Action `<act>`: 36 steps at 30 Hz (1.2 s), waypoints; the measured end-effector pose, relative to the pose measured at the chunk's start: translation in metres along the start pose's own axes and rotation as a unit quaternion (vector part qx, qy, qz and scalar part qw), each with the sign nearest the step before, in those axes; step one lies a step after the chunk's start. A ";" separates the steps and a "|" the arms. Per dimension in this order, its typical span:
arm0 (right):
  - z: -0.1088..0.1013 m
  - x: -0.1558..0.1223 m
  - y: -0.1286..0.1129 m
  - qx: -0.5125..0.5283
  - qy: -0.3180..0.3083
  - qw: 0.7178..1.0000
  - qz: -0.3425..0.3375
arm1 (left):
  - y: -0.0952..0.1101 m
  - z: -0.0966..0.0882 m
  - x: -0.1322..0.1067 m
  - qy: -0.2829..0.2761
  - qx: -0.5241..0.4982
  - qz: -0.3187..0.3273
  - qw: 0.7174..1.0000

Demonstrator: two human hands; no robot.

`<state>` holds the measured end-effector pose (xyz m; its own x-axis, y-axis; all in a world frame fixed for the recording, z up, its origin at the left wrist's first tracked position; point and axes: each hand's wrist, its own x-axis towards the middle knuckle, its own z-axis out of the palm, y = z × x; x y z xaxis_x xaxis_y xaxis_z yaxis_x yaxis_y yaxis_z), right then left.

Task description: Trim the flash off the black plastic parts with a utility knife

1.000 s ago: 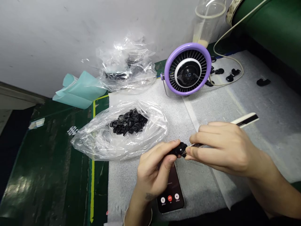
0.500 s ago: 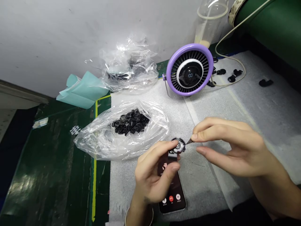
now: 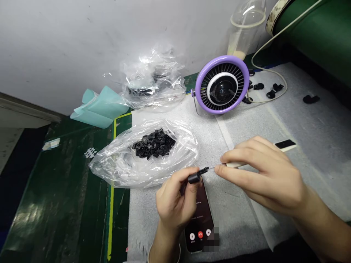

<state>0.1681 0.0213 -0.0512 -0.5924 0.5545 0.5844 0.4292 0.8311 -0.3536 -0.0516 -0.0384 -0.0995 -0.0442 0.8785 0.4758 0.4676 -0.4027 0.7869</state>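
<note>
In my left hand (image 3: pixel 175 201), thumb and fingers pinch a small black plastic part (image 3: pixel 194 178), its round end seen edge-on. My right hand (image 3: pixel 268 175) is closed around a slim craft knife (image 3: pixel 236 164) with a white handle. Its dark handle end sticks out behind the hand, and the thin blade points left, at the rim of the plastic part. Whether blade and rim touch, I cannot tell. Beneath my left hand lies a phone (image 3: pixel 201 215) with a call screen lit. Left of the hands, an opened clear plastic bag (image 3: pixel 117 164) holds many similar black parts (image 3: pixel 155 144).
A purple-rimmed fan (image 3: pixel 201 95) stands at the back, before a clear plastic cup (image 3: pixel 237 40). Loose black parts (image 3: pixel 311 99) and a pale cable (image 3: pixel 285 86) lie to the right. Another clear bag (image 3: pixel 156 80) and a light-blue sheet (image 3: pixel 100 106) rest against the wall.
My left hand has turned the black part from face-up to edge-on. The right hand has swung the knife nearly level, so its white handle now shows.
</note>
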 end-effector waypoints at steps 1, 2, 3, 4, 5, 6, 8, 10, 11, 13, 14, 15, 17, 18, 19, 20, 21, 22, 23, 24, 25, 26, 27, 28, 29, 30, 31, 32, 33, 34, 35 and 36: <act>0.000 0.000 -0.001 -0.013 0.005 1.000 -0.002 | 0.000 0.000 0.000 0.000 0.010 0.007 1.000; 0.000 0.000 -0.002 -0.021 0.012 1.000 -0.003 | 0.001 0.000 0.001 0.001 0.020 0.014 1.000; 0.000 0.000 -0.003 -0.026 0.013 1.000 -0.004 | 0.001 0.000 0.001 0.001 0.033 0.020 0.999; 0.000 0.000 -0.003 -0.030 0.013 0.999 -0.006 | 0.002 0.000 0.002 0.001 0.045 0.025 0.999; 0.000 0.001 -0.003 -0.034 0.013 0.999 -0.010 | 0.002 0.000 0.003 0.002 0.054 0.028 0.998; 0.000 0.002 -0.003 -0.036 0.012 0.999 -0.012 | 0.002 0.000 0.003 0.003 0.060 0.032 0.998; 0.001 0.003 -0.003 -0.042 0.011 0.999 -0.016 | 0.002 0.000 0.004 0.003 0.064 0.039 0.997; 0.002 0.004 -0.002 -0.047 0.012 0.999 -0.016 | 0.001 0.001 0.005 0.002 0.065 0.045 0.997; 0.002 0.004 -0.002 -0.049 0.010 0.999 -0.015 | 0.001 0.001 0.005 0.001 0.067 0.047 0.997; 0.002 0.003 -0.001 -0.053 0.009 0.998 -0.015 | 0.001 0.001 0.004 -0.002 0.070 0.048 0.996; 0.002 0.003 -0.001 -0.053 0.008 0.998 -0.016 | 0.001 0.002 0.004 -0.003 0.071 0.046 0.996; 0.002 0.003 -0.001 -0.054 0.011 0.998 -0.018 | 0.000 0.002 0.004 -0.005 0.069 0.043 0.997; 0.002 0.003 -0.002 -0.058 0.017 0.998 -0.019 | 0.000 0.002 0.003 -0.008 0.067 0.036 0.997; 0.002 0.003 -0.002 -0.061 0.019 0.998 -0.021 | 0.000 0.003 0.002 -0.008 0.065 0.034 0.997; 0.002 0.003 -0.002 -0.063 0.019 0.998 -0.021 | -0.001 0.003 0.002 -0.008 0.064 0.033 0.997; 0.002 0.004 -0.002 -0.064 0.021 0.998 -0.022 | -0.001 0.003 0.002 -0.008 0.061 0.033 0.998; 0.003 0.004 -0.001 -0.062 0.021 0.998 -0.023 | -0.001 0.002 0.002 -0.009 0.058 0.033 0.998; 0.003 0.005 0.001 -0.065 0.022 0.997 -0.023 | 0.000 0.002 0.002 -0.011 0.054 0.034 0.998; 0.005 0.005 0.003 -0.073 0.023 0.997 -0.023 | 0.000 0.001 0.001 -0.014 0.048 0.036 0.998; 0.006 0.005 0.006 -0.085 0.022 0.996 -0.023 | 0.001 0.000 0.001 -0.019 0.043 0.040 0.998; 0.008 0.005 0.009 -0.098 0.017 0.995 -0.022 | 0.002 -0.001 0.001 -0.021 0.040 0.047 0.998; 0.010 0.005 0.013 -0.103 0.008 0.994 -0.018 | 0.003 -0.002 0.000 -0.022 0.039 0.054 0.998; 0.011 0.005 0.015 -0.093 0.000 0.996 -0.011 | 0.004 -0.002 0.000 -0.022 0.038 0.060 0.997; 0.013 0.004 0.017 -0.061 -0.004 0.998 0.003 | 0.005 -0.002 -0.001 -0.020 0.039 0.064 0.997; 0.013 0.004 0.018 -0.010 -0.004 1.000 0.023 | 0.005 -0.002 -0.001 -0.018 0.040 0.065 0.997; 0.013 0.004 0.017 0.047 0.000 0.998 0.051 | 0.005 -0.002 0.000 -0.016 0.039 0.063 0.997; 0.013 0.004 0.015 0.106 0.003 0.991 0.085 | 0.005 -0.001 0.000 -0.016 0.038 0.061 0.997; 0.012 0.004 0.012 0.161 0.003 0.979 0.122 | 0.004 -0.001 0.001 -0.015 0.035 0.060 0.997; 0.012 0.004 0.009 0.212 -0.003 0.965 0.155 | 0.004 0.000 0.002 -0.015 0.033 0.060 0.998; 0.012 0.005 0.005 0.261 -0.019 0.947 0.185 | 0.004 0.001 0.003 -0.016 0.032 0.063 0.997; 0.012 0.005 0.002 0.308 -0.038 0.928 0.208 | 0.004 0.001 0.004 -0.019 0.029 0.067 0.997; 0.013 0.006 -0.001 0.349 -0.053 0.908 0.224 | 0.004 0.002 0.005 -0.024 0.023 0.071 0.997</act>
<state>0.1552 0.0244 -0.0564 -0.5442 0.8129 0.2074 0.1275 0.3244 -0.9373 -0.0487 -0.0350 -0.0947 0.0670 0.8252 0.5608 0.5065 -0.5124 0.6935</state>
